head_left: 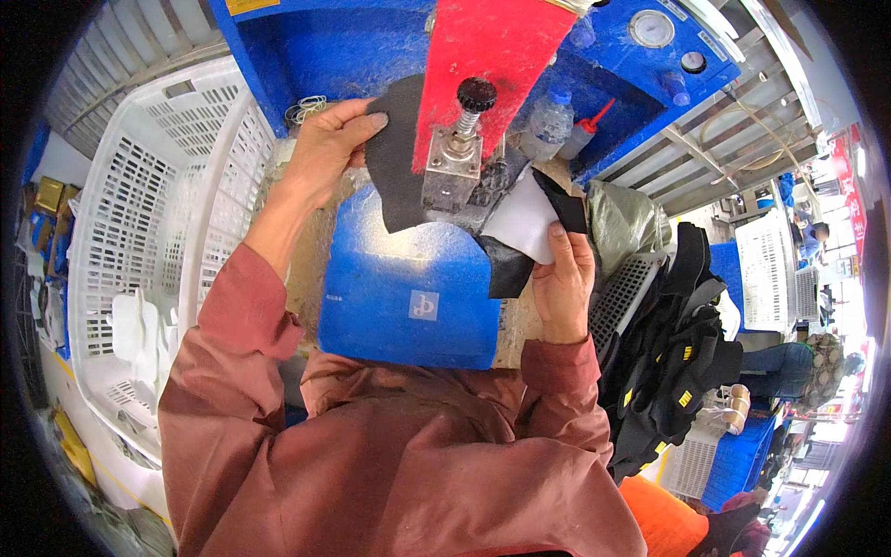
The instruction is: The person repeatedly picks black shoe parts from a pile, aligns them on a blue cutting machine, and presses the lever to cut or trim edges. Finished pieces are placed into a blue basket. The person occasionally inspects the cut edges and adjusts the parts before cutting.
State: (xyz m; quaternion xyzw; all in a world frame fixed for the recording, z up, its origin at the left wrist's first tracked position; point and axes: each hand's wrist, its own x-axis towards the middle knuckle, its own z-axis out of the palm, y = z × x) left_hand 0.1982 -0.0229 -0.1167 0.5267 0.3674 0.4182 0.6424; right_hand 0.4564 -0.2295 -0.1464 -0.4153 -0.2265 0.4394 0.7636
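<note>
White basket (204, 200) off the bench's left edge, light piece (139, 330) inside; basket probably sits there for easy reach. Left hand (329, 153) above the bench's (302, 274) left part, thumb on top, fingers pinching the upper left edge of the dark piece (394, 181); gripped by the rim, seemingly to keep the face clear and spread. Dark piece lies between the hands, partly hidden by the red arm (483, 70), so can't tell if it runs unbroken to the right. Blue board (408, 297) flat on the bench, up to its near edge, maybe as smooth support. Metal block (455, 172) under the red arm, over the bench's middle, knob (476, 95) above it, likely for adjustment. Bottle (548, 125) near the far right corner, out of the hands' way. White layer (524, 218) with black corners, right of the block. Right hand (564, 278) pinches its lower right edge, thumb above, other fingers partly hidden; probably steadying that end. Off the bench's right edge: grey basket (626, 292), black pile (673, 362) beside it, presumably kept close.
</note>
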